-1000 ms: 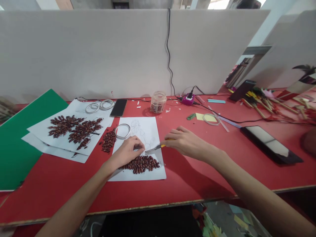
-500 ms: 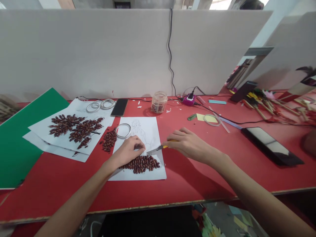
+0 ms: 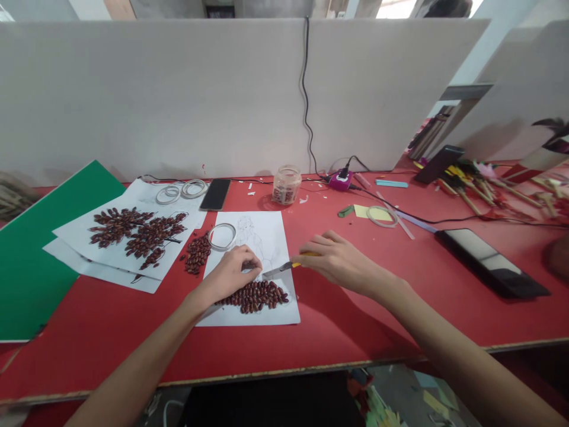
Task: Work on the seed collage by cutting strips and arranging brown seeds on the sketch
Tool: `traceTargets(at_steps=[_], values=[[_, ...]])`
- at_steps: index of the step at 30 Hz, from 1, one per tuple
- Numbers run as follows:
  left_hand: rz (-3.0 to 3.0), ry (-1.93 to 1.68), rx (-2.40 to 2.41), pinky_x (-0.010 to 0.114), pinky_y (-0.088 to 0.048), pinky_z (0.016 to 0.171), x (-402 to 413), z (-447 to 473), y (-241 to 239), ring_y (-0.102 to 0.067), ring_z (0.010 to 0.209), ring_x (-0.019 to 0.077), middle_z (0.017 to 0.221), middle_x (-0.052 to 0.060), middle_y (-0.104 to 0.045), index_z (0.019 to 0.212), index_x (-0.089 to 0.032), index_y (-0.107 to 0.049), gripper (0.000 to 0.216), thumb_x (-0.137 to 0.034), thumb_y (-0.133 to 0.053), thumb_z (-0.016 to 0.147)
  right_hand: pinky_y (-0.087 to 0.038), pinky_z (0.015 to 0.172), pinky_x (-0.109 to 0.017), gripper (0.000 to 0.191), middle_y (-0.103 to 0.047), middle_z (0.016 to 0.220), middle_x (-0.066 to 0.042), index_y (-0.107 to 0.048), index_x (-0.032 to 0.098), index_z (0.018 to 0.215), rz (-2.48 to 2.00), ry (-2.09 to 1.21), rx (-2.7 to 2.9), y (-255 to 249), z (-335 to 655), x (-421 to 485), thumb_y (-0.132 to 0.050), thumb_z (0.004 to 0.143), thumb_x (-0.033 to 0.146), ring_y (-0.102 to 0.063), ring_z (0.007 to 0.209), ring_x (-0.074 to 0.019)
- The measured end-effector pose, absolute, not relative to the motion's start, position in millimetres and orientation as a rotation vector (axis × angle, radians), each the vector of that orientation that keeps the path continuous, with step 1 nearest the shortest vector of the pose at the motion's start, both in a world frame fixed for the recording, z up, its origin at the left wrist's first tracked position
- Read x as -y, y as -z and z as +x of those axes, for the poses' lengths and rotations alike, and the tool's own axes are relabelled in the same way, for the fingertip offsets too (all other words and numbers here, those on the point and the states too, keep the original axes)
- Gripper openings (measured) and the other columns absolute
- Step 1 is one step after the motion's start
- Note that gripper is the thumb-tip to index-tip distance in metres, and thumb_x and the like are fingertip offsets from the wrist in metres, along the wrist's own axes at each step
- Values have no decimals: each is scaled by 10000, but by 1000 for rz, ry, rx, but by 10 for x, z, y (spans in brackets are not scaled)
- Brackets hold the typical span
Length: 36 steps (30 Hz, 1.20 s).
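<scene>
A white sheet with a line drawing (image 3: 262, 237) lies on the red table (image 3: 355, 320). Dark red-brown seeds (image 3: 258, 295) cover the drawing's lower part. My left hand (image 3: 231, 271) rests on the sheet just above the seeds, fingers curled and pinched together; what they hold is hidden. My right hand (image 3: 338, 258) grips a yellow-handled craft knife (image 3: 284, 268), its blade tip pointing left at the paper beside my left fingertips. A tape ring (image 3: 221, 235) lies on the sheet's top left corner, with a loose pile of seeds (image 3: 196, 254) beside it.
To the left lie finished seed pictures on white sheets (image 3: 128, 234) and a green board (image 3: 40, 249). Behind are tape rings (image 3: 180, 190), a phone (image 3: 215, 194), a glass jar (image 3: 285, 184) and a purple charger (image 3: 340, 179). A tablet (image 3: 486, 262) and craft sticks (image 3: 489, 190) lie at right.
Both hands stay almost still; the knife tip has shifted slightly along the paper near my left fingertips.
</scene>
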<state>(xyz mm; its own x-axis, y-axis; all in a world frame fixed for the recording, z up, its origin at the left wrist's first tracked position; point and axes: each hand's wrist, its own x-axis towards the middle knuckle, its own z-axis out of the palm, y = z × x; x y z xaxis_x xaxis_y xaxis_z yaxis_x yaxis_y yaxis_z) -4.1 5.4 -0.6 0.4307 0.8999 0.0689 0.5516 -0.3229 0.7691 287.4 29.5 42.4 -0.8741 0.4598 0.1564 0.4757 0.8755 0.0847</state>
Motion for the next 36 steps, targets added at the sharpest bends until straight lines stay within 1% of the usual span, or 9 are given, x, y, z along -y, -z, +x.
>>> traceTargets(at_steps=[11,19,29,36], values=[[2004,-664,-1240,332,-453,814,-30,-23,-13,-587,866,186,906,27,-626,798,-194,-689,121,-175,-606,885,-289,768,-333,353,-711,982,-50,-679,263,1230,-698,208,2899,-386,2886,-292,-442,1032,91,-552,870,-190],[2017,-652,-1252,329,-450,813,-20,-12,-27,-592,871,186,916,27,-628,807,-193,-688,121,-167,-597,883,-291,780,-339,357,-702,974,-57,-657,238,1238,-691,274,2890,-365,2903,-223,-399,1044,88,-521,835,-198],[2030,-653,-1256,327,-451,809,-22,-14,-18,-591,866,184,913,30,-630,802,-196,-684,126,-176,-588,883,-294,784,-343,343,-694,979,-51,-656,241,1241,-694,284,2881,-323,2915,-228,-435,1031,85,-514,829,-198],[2098,-618,-1276,319,-461,815,-1,10,-48,-604,881,184,928,27,-626,806,-198,-661,127,-179,-569,892,-291,770,-340,372,-690,968,-57,-663,236,1240,-708,280,2879,-333,2901,-222,-452,999,47,-526,837,-199]])
